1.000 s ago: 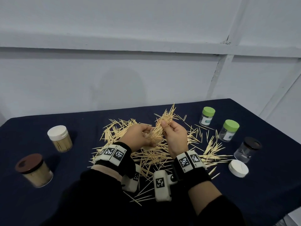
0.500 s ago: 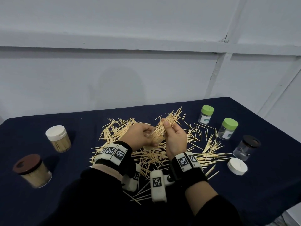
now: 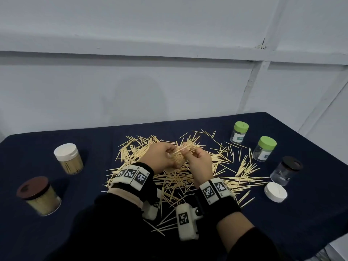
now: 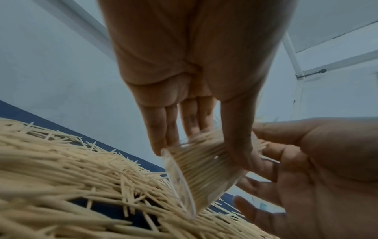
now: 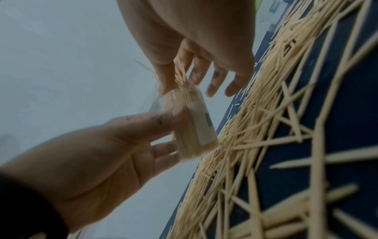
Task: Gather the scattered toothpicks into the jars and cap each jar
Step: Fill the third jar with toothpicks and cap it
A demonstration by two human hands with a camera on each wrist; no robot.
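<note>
My left hand (image 3: 170, 154) grips a clear open jar (image 4: 200, 169), tilted and packed with toothpicks, just above the pile. The thumb and fingers wrap its sides; in the right wrist view the jar (image 5: 194, 126) shows a white label. My right hand (image 3: 189, 152) pinches a small bundle of toothpicks (image 5: 181, 76) at the jar's mouth, their tips fanning out above the fingers. Scattered toothpicks (image 3: 178, 178) cover the middle of the dark blue table (image 3: 310, 213) under both hands.
At the left stand a full white-capped jar (image 3: 68, 159) and a full brown-capped jar (image 3: 38, 195). At the right stand two green-capped jars (image 3: 239, 132) (image 3: 264, 148), a black-capped jar (image 3: 286, 170) and a loose white cap (image 3: 275, 192). A grey wall rises behind the table.
The tuft of toothpicks sticking up above my hands has grown shorter and lower. Both hands stayed together over the pile, the left still holding the jar.
</note>
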